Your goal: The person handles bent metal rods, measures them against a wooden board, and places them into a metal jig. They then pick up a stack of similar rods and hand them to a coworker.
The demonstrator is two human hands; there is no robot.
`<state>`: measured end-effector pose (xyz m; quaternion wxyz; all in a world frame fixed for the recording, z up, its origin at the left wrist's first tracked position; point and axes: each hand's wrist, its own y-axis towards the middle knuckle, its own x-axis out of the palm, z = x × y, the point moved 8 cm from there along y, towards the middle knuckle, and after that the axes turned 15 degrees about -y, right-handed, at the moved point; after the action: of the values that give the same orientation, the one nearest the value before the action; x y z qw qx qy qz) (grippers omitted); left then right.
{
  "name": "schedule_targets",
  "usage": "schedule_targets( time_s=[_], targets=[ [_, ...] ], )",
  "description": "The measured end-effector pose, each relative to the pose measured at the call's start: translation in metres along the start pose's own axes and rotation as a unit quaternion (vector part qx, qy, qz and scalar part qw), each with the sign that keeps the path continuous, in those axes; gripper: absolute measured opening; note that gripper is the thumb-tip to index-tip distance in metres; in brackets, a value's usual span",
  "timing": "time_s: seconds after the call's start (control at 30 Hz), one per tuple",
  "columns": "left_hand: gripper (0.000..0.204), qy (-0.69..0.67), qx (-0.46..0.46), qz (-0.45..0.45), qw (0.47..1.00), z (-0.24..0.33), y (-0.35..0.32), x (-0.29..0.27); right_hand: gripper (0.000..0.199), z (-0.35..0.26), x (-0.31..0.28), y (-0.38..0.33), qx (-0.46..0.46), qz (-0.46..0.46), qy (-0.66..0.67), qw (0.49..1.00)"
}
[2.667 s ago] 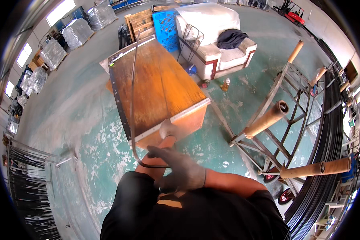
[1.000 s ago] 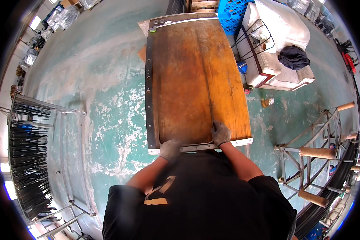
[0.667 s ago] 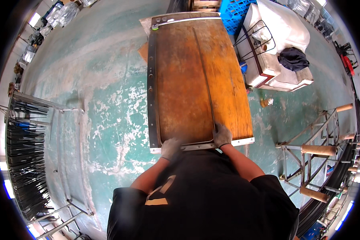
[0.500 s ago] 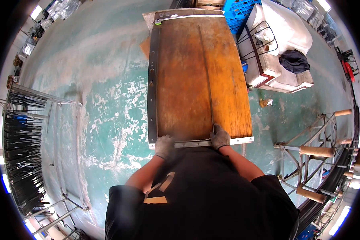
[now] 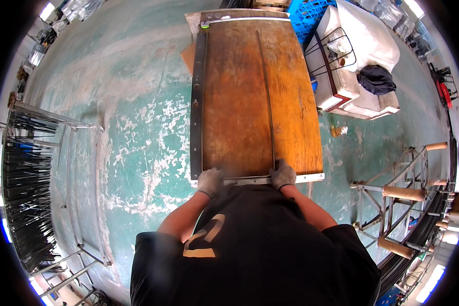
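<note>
A worn wooden-topped workbench [image 5: 239,97] stretches away in front of me. On it lies a thin dark rod frame [image 5: 268,97], one long side beside the bench's dark left strip and the other running down the middle. Its near end lies along the metal edge strip. My left hand [image 5: 210,182], in a grey knit glove, is closed at the near left corner of the frame. At the near right corner my right hand [image 5: 283,176], gloved likewise, closes around the rod. Both sets of fingertips are partly hidden.
A tape measure [image 5: 205,24] lies at the bench's far left corner, beside a pale ruler strip [image 5: 250,19]. Blue plastic pallets [image 5: 303,20] and a white-wrapped stack [image 5: 367,41] stand far right. Metal racks [image 5: 392,196] stand right; a rack of black rods [image 5: 30,188] stands left.
My view has shifted slightly. Both hands stay at the frame's near corners, with only a small shift of the left hand's fingers; the frame lies much as before.
</note>
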<state>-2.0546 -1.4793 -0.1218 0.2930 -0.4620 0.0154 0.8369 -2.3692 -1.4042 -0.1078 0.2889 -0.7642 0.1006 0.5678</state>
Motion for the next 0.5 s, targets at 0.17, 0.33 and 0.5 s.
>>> schedule_targets(
  time_s=[0.17,0.33,0.5],
  targets=[
    [0.014,0.002,-0.012,-0.005,1.000,0.006,-0.005,-0.007,0.046,0.001,0.005,-0.004,0.037,0.002,-0.001,0.999],
    [0.023,-0.076,-0.107,-0.078,0.988,0.010,0.008,-0.019,0.044,0.000,0.004,0.003,0.109,-0.032,0.009,0.993],
    [0.039,-0.374,-0.048,-0.077,0.923,0.065,0.030,-0.030,0.036,-0.038,-0.051,-0.032,-0.030,-0.125,0.233,0.964]
  ],
)
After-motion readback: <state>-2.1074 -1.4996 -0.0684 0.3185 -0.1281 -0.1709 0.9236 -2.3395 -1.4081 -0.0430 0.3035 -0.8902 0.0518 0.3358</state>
